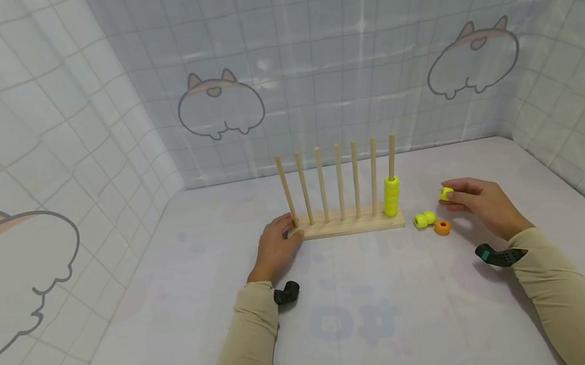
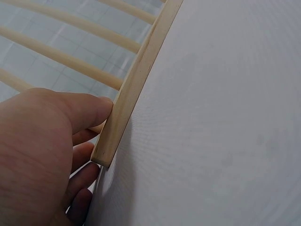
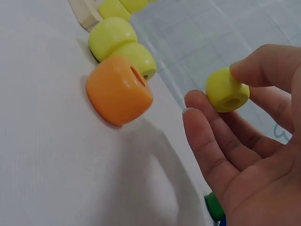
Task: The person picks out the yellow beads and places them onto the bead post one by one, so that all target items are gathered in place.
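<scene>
A wooden rack (image 1: 350, 224) with several upright pegs stands on the table. Yellow beads (image 1: 391, 197) are stacked on its rightmost peg. My left hand (image 1: 277, 246) grips the left end of the rack's base (image 2: 123, 101), thumb on the front edge and fingers behind. To the right of the rack, my right hand (image 1: 484, 206) pinches a yellow bead (image 3: 227, 90) between thumb and fingers, its hole showing in the right wrist view. Two loose yellow beads (image 1: 424, 219) touch each other on the table, and an orange bead (image 3: 118, 92) lies beside them, nearer to me.
White tile-patterned cloth (image 1: 301, 82) with cartoon animal drawings rises behind and at both sides. A green object (image 3: 215, 206) shows partly behind my right hand in the right wrist view. Black straps (image 1: 502, 255) sit at both wrists.
</scene>
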